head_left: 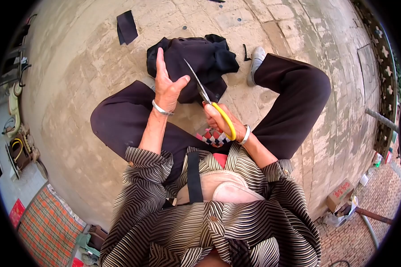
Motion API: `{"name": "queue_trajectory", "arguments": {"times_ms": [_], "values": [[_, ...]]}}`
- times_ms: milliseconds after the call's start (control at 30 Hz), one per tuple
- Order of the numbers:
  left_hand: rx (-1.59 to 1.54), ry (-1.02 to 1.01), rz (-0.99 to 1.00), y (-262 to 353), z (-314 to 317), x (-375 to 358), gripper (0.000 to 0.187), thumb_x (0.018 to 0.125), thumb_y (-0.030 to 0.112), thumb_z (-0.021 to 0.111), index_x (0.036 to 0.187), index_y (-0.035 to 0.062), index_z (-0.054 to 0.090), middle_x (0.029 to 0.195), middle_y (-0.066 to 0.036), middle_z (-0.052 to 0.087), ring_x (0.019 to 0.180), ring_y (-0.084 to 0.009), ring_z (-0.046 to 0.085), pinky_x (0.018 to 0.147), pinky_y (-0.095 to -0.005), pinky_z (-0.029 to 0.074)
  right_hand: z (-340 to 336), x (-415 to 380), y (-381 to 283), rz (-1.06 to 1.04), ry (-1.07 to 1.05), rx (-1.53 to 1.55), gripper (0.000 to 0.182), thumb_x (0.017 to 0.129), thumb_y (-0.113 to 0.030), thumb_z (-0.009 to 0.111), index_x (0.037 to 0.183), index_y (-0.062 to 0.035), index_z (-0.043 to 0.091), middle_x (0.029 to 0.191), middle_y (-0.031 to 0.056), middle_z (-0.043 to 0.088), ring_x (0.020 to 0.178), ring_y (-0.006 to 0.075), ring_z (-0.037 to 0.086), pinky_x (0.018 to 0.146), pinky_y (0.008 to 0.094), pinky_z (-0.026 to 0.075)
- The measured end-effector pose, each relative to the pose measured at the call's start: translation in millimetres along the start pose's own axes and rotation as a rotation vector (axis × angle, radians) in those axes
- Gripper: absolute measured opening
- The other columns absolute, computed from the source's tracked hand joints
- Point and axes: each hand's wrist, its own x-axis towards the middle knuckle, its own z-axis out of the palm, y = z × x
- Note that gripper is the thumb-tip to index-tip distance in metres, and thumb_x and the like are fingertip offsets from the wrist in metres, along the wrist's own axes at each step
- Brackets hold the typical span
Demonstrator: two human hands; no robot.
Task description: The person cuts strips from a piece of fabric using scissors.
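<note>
My right hand [218, 119] grips a pair of scissors [227, 121] by its yellow handles, with the narrow blades pointing up and to the left. My left hand [167, 89] is open, fingers stretched forward and thumb held apart, and nothing shows in it. Both hands overlap the near side of a heap of black cloth [182, 51] that lies on the ground between my feet. The scissors' tip shows over the middle of this heap. A silver bangle circles each wrist.
A cut piece of dark cloth [127, 27] lies beyond the heap to the left, and a thin black scrap [246, 52] to the right. A checkered woven seat [216, 138] shows between my legs. A plaid cloth [51, 224] is at far left, a cardboard box [341, 196] at right.
</note>
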Motion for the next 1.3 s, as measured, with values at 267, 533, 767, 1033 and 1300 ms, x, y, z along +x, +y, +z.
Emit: {"name": "queue_trajectory", "arguments": {"times_ms": [267, 533, 767, 1033, 1300], "values": [[-0.008, 0.018, -0.001, -1, 2, 0, 0.098, 0.068, -0.005, 0.065, 0.15, -0.0014, 0.012, 0.152, -0.017, 0.022, 0.14, -0.0202, 0.024, 0.114, -0.0298, 0.02, 4, -2, -2, 0.023, 0.083, -0.062, 0.046, 0.096, -0.048, 0.047, 0.069, -0.0116, 0.039, 0.055, -0.0077, 0.031, 0.046, 0.0036, 0.027, 0.041, 0.0233, 0.025], [0.011, 0.002, 0.021, -1, 0, 2, 0.097, 0.068, -0.004, 0.066, 0.15, -0.0007, 0.014, 0.153, -0.016, 0.021, 0.14, -0.0208, 0.025, 0.115, -0.031, 0.02, 0, 0, 7, 0.03, 0.091, -0.109, 0.044, 0.096, -0.048, 0.047, 0.076, -0.0086, 0.044, 0.058, -0.0045, 0.037, 0.048, 0.0063, 0.035, 0.046, 0.0238, 0.034], [0.051, -0.014, 0.027, 0, -1, 1, 0.098, 0.068, -0.002, 0.068, 0.15, -0.0006, 0.015, 0.155, -0.015, 0.019, 0.141, -0.0205, 0.023, 0.115, -0.0317, 0.02, -4, -2, 2, -0.042, -0.018, -0.095, 0.042, 0.098, -0.046, 0.045, 0.082, -0.0069, 0.046, 0.064, -0.0025, 0.039, 0.053, 0.0076, 0.038, 0.052, 0.0231, 0.037], [0.056, -0.078, -0.012, 3, 2, -1, 0.096, 0.07, 0.0, 0.065, 0.15, -0.0032, 0.012, 0.154, -0.017, 0.02, 0.142, -0.0208, 0.021, 0.116, -0.0305, 0.015, 3, 1, -1, -0.01, 0.02, -0.024, 0.045, 0.098, -0.048, 0.044, 0.075, -0.0092, 0.043, 0.059, -0.007, 0.032, 0.05, 0.0039, 0.028, 0.045, 0.0224, 0.024], [0.064, -0.069, 0.012, -3, 3, -3, 0.095, 0.07, 0.0, 0.067, 0.15, -0.001, 0.015, 0.152, -0.013, 0.025, 0.137, -0.019, 0.031, 0.114, -0.0307, 0.023, 7, -2, -3, 0.034, 0.119, -0.062, 0.052, 0.096, -0.053, 0.045, 0.068, -0.0098, 0.04, 0.054, -0.0066, 0.029, 0.046, 0.0049, 0.026, 0.042, 0.0235, 0.025]]}}
